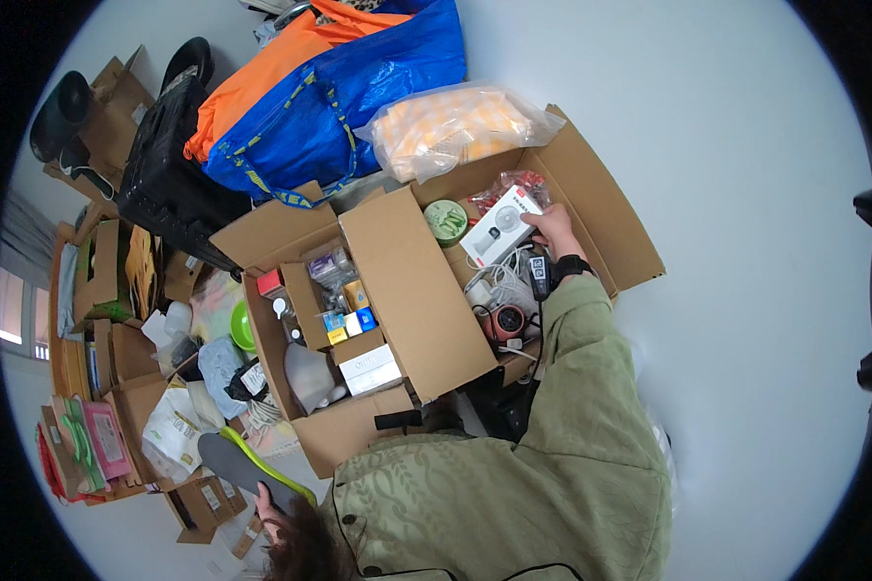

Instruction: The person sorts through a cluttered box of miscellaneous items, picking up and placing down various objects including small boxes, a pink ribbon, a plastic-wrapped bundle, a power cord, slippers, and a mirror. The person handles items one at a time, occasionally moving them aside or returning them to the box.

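My right hand grips the right edge of a white box with a fan pictured on it, inside an open cardboard box. Around it lie a round green container, red items in clear plastic, white cables, a black adapter and a pink round device. At the lower left, my left hand holds a grey shoe insole with a yellow-green edge. Hair hides part of that hand.
A second open carton holds small boxes and a white box. Behind stand a blue bag, a plastic-wrapped checked cloth and a black case. Cartons, bags and a green bowl crowd the left. A white wall rises at right.
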`<state>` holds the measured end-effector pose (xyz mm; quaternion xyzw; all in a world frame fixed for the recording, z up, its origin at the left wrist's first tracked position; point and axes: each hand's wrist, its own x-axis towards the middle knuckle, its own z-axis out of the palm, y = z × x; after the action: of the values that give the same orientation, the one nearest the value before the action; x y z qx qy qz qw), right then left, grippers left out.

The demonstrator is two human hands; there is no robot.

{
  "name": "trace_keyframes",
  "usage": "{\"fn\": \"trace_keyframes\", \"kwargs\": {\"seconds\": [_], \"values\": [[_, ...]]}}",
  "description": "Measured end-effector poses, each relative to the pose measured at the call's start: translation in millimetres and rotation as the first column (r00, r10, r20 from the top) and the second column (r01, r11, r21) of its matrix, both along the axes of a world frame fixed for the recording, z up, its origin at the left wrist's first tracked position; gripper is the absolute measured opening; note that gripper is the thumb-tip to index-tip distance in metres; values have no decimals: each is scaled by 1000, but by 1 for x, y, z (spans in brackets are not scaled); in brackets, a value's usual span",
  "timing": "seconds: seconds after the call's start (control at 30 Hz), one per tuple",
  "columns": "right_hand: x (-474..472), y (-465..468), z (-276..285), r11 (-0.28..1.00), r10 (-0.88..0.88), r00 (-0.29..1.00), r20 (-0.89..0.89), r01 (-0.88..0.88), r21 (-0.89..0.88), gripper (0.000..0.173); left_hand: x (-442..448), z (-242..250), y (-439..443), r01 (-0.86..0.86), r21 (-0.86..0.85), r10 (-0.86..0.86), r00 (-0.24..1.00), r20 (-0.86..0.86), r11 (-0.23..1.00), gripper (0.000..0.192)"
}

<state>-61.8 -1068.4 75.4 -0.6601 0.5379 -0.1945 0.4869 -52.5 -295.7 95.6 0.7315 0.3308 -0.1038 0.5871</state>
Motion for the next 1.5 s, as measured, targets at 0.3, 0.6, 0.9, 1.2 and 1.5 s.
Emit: {"fn": "trace_keyframes", "kwargs": {"seconds": [0.3, 0.6, 0.9, 1.2, 1.5], "values": [[-8, 21, 46, 981, 154, 988, 31, -149, -127, 46, 11, -12, 5, 104, -15, -103, 993, 64, 994, 88], [-19, 67, 140, 946, 322, 905, 277, -293, -140, 44, 23, -11, -4, 4, -336, 18, 998, 61, 942, 63], [17, 195, 163, 587, 649, 496, 577, -809, 35, 44, 70, 85, -112, 637, 135, -646, 713, 273, 759, 34], [46, 307, 165, 231, 905, 166, 392, -965, -125, 50, 78, 117, -192, 698, 586, -911, 338, 237, 412, 61], [51, 310, 137, 64, 895, 55, 442, -998, -5, 38, 52, 82, -199, 837, -35, -787, 527, 320, 546, 60]]}}
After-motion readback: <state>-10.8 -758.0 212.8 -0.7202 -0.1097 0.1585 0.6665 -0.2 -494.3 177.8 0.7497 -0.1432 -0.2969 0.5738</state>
